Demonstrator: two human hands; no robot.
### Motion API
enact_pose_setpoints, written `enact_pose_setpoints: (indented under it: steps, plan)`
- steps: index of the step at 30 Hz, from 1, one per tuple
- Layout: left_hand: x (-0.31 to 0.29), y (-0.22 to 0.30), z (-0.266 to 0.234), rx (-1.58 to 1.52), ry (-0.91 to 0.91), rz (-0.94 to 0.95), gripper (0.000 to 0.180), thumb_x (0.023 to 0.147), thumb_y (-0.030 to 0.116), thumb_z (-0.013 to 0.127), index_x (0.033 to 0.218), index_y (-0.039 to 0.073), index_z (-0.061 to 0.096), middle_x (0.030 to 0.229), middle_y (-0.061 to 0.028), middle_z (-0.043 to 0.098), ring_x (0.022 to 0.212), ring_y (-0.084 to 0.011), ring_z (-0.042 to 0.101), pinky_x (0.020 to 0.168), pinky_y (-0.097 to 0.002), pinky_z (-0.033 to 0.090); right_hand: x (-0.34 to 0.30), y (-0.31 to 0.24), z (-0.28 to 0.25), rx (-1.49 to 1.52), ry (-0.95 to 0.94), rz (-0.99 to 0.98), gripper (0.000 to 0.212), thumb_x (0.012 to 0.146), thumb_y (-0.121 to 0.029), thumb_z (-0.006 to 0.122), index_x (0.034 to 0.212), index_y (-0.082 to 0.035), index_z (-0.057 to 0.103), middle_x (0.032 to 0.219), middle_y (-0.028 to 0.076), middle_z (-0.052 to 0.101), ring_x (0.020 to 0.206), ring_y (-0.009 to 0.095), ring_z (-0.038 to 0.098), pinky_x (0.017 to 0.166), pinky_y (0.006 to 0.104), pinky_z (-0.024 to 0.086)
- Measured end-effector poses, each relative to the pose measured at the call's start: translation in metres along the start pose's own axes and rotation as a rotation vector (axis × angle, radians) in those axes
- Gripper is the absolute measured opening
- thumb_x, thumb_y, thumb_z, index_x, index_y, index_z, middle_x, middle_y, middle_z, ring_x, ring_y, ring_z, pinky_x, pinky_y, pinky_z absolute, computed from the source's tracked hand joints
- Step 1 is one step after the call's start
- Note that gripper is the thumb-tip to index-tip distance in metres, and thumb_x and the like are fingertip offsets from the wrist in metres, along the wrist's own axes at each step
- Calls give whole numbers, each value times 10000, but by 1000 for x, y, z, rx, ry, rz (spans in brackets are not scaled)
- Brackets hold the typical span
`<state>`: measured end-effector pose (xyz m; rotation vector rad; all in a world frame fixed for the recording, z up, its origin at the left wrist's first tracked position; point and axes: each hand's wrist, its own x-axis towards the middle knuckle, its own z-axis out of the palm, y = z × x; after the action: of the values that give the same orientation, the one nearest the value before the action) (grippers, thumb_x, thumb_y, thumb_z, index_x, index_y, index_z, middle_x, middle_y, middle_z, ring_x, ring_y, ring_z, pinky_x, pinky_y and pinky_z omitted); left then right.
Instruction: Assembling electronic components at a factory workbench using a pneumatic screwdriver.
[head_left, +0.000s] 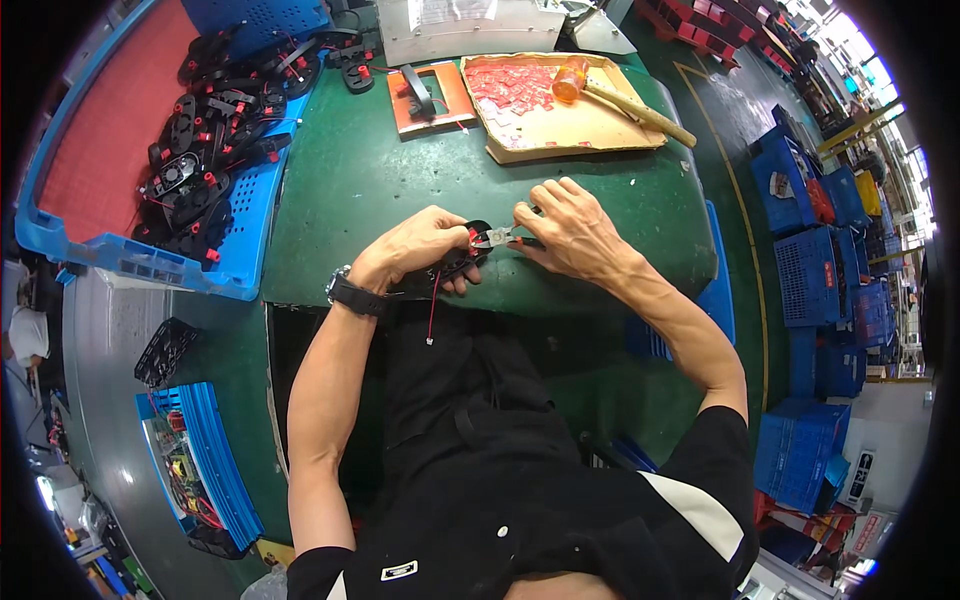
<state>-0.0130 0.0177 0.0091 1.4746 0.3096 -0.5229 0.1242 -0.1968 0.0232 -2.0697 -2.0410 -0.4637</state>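
Near the front edge of the green table, my left hand (pixel 432 245) is closed around a small black plastic part (pixel 458 262) with a red piece on it. A thin red wire (pixel 433 312) with a white connector at its end hangs down from that part. My right hand (pixel 572 232) grips a pair of cutting pliers (pixel 499 237), its handles mostly hidden by my fingers. The metal jaws of the pliers reach to the red piece in my left hand; whether they bite on it cannot be made out.
A blue crate (pixel 150 262) of similar black parts stands at the left. Beyond my hands are an orange-edged board (pixel 408 120) with a black part on it, and a cardboard tray (pixel 540 138) holding red pieces and a mallet (pixel 640 112). Blue crates (pixel 808 280) are stacked at right.
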Motion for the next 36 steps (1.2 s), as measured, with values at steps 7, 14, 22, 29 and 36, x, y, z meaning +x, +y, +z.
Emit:
enact_pose_setpoints:
  steps: [7, 14, 22, 29, 36]
  plan:
    - [-2, 5, 1, 20, -13, 14, 274, 948, 131, 484, 1057, -59, 649, 812, -145, 721, 608, -165, 688, 550, -270, 561, -2, 3, 3, 40, -30, -18, 339, 801, -329, 773, 988, -96, 613, 867, 81, 550, 839, 247, 595, 762, 383, 480]
    - [1, 0, -1, 5, -40, 42, 267, 944, 142, 486, 1003, -59, 652, 786, -135, 712, 602, -159, 686, 530, -262, 547, -11, -7, 4, 4, -161, 60, 287, 843, -317, 733, 1013, -109, 631, 817, 102, 594, 740, 274, 646, 664, 402, 515]
    - [-2, -2, -1, 11, -40, 54, 255, 931, 79, 480, 1051, -63, 655, 807, -152, 722, 617, -169, 692, 549, -262, 563, -11, 8, -2, 97, 99, 32, 429, 758, -368, 815, 1011, -76, 629, 813, 85, 562, 759, 268, 600, 703, 386, 496]
    - [-3, -2, 4, -10, -12, 68, 238, 930, 128, 514, 983, -54, 657, 808, -160, 729, 608, -186, 702, 548, -277, 558, -27, 38, 27, 132, 87, 258, 483, 803, -385, 798, 1107, -45, 640, 952, 150, 634, 920, 341, 615, 829, 434, 504]
    - [-12, -2, -2, -5, -14, 66, 252, 916, 109, 467, 985, -57, 643, 843, -177, 732, 647, -199, 711, 578, -288, 570, 129, 87, -72, 390, 558, 450, 592, 930, -394, 697, 1319, 29, 556, 1102, 233, 675, 1014, 292, 676, 907, 385, 517]
